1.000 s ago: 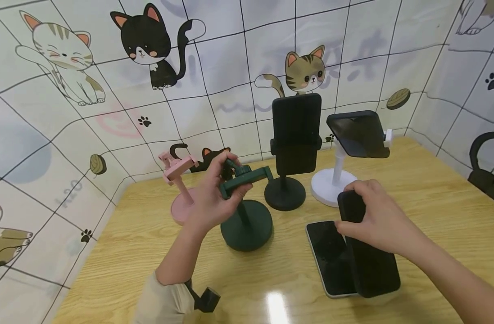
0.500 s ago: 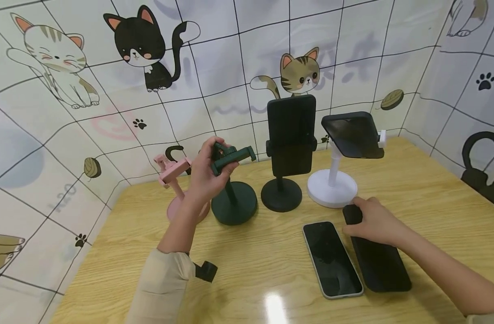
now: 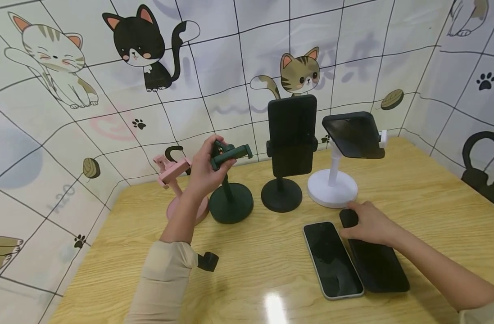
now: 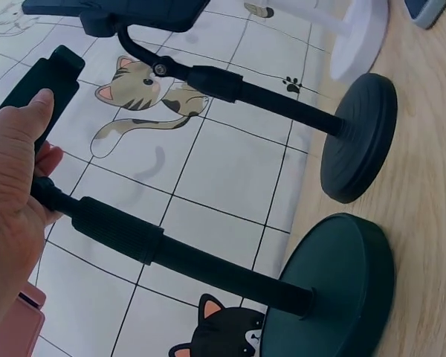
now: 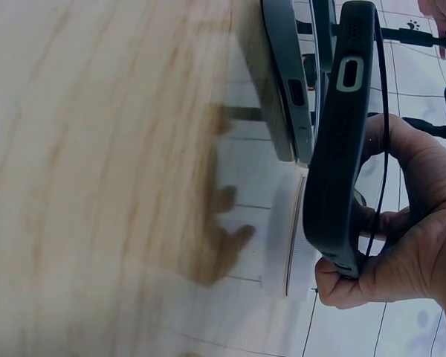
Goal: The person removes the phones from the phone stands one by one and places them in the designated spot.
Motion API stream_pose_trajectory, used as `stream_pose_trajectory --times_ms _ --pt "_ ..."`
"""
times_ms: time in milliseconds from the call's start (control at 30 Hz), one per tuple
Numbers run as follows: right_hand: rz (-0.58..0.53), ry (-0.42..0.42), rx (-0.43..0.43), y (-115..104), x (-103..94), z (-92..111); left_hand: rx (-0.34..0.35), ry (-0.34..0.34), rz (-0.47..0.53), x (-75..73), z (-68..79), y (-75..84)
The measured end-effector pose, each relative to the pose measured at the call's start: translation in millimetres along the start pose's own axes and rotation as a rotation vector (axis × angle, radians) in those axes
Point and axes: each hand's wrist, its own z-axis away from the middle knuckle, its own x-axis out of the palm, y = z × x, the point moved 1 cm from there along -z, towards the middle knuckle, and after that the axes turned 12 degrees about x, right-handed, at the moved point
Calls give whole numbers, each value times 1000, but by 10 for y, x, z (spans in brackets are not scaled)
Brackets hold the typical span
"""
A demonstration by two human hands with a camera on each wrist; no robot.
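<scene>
My left hand (image 3: 202, 177) grips the clamp head of a dark green phone stand (image 3: 231, 204). Seen from the left wrist, the thumb presses on the clamp (image 4: 48, 93) while the ribbed post slants down to the round base. Toward the right of the table, my right hand (image 3: 372, 226) holds a phone in a black case (image 3: 379, 267) by its far end. The right wrist view shows fingers and thumb across the phone's edges, its charging port facing the camera. Just left of it lies another phone (image 3: 333, 261) with a pale rim, screen up.
A pink phone stand (image 3: 175, 173) stands left of the green one, partly behind my left arm. To the right, a black stand (image 3: 282, 195) bears an upright phone, and a white stand (image 3: 332, 189) bears a tilted one. A cat-print sheet (image 3: 214, 67) backs the wooden table (image 3: 247, 270).
The green stand has shifted back and left with my left hand. My right hand has moved the black phone off the pale-rimmed phone and lowered it to that phone's right.
</scene>
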Motion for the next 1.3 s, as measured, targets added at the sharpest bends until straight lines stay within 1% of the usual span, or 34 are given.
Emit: stream_pose_trajectory --times_ms 133,200,333,533,833,1033,1300 --pt "-7 -7 1 25 15 -2 -46 -26 -7 -15 -9 -36" --pt "-13 -8 -1 43 23 -8 -67 -30 -23 -19 -5 -151" --pt "-13 -19 -6 69 28 -22 -126 -53 -50 -54 -31 -194" --pt "-1 -22 -13 79 34 -28 -169 -90 -76 -94 -48 -184" --pt "14 3 -26 120 64 -52 -203 -127 -105 -84 -53 -148" --pt "52 18 -19 133 104 -80 -226 -140 -115 -72 -56 -149" --pt "76 3 2 133 138 -124 -261 -146 -132 -73 -53 -154"
